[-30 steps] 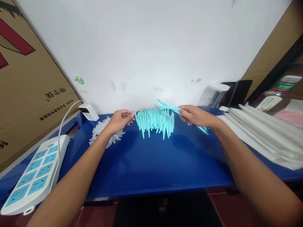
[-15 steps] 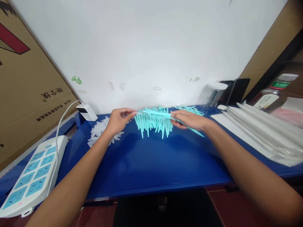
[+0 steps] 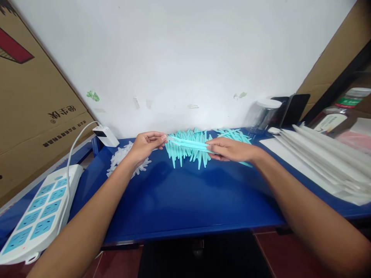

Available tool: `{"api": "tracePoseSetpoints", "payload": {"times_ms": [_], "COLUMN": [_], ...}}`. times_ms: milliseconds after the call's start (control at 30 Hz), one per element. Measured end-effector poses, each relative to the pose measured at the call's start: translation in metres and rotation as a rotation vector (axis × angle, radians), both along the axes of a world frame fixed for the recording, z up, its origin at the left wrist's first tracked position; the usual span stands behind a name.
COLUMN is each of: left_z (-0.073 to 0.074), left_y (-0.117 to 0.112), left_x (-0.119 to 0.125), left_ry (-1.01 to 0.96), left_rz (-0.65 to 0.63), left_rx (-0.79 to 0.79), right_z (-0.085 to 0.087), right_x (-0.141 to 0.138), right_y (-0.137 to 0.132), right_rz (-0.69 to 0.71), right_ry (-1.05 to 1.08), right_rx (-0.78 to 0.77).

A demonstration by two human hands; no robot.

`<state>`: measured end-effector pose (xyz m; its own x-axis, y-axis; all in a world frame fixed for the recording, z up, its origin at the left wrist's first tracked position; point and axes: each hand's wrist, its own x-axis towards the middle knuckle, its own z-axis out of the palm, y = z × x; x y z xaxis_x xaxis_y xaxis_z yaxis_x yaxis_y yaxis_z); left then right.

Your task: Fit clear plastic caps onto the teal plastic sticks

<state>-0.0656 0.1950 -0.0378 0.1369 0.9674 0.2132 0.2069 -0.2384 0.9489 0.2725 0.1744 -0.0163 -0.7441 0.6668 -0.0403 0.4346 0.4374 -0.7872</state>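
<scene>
My right hand (image 3: 230, 150) pinches a turquoise plastic pick (image 3: 189, 143) that points left, level above the blue table (image 3: 185, 200). My left hand (image 3: 146, 144) is closed in a pinch at the pick's left tip, holding a small clear piece I can barely make out. Behind the pick a row of turquoise picks (image 3: 188, 148) lies on the table with their points toward me. A looser heap of turquoise picks (image 3: 234, 135) lies behind my right hand. A pile of clear plastic caps (image 3: 123, 160) lies under my left wrist.
A white power strip (image 3: 37, 214) lies at the left edge, with a white charger (image 3: 104, 136) behind it. Stacked white paper sleeves (image 3: 321, 162) fill the right side. A clear jar (image 3: 262, 115), a dark phone (image 3: 292, 110) and cardboard boxes (image 3: 31, 108) stand near the wall.
My right hand has brought a turquoise pick from the right heap leftward and lowered it until its tip meets my left hand's fingers. My left hand has stayed put.
</scene>
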Motion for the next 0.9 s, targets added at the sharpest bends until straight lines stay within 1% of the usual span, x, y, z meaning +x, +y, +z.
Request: {"api": "tracePoseSetpoints", "payload": {"times_ms": [100, 233, 433, 567, 667, 900], "left_z": [0.0008, 0.0020, 0.0017, -0.0001, -0.0012, 0.0006], "left_y": [-0.0006, -0.0015, -0.0007, 0.0007, 0.0013, 0.0010], "left_x": [0.0006, 0.0013, -0.0009, -0.0027, -0.0032, -0.0025], "left_ry": [-0.008, -0.006, 0.047, 0.070, 0.069, 0.067], "left_rz": [0.010, 0.022, 0.035, 0.037, 0.036, 0.047], "left_rx": [0.009, 0.034, 0.101, 0.145, 0.150, 0.170], "right_z": [0.0006, 0.0002, -0.0006, 0.0002, 0.0016, 0.0004], "right_x": [-0.0003, -0.0010, -0.0030, -0.0035, -0.0037, -0.0045], "right_y": [-0.0016, -0.0037, -0.0050, -0.0060, -0.0066, -0.0055], "right_rz": [0.011, 0.038, 0.047, 0.039, 0.026, 0.045], "right_ry": [0.000, 0.039, 0.075, 0.084, 0.076, 0.091], "right_rx": [-0.044, -0.152, -0.288, -0.306, -0.318, -0.267]}}
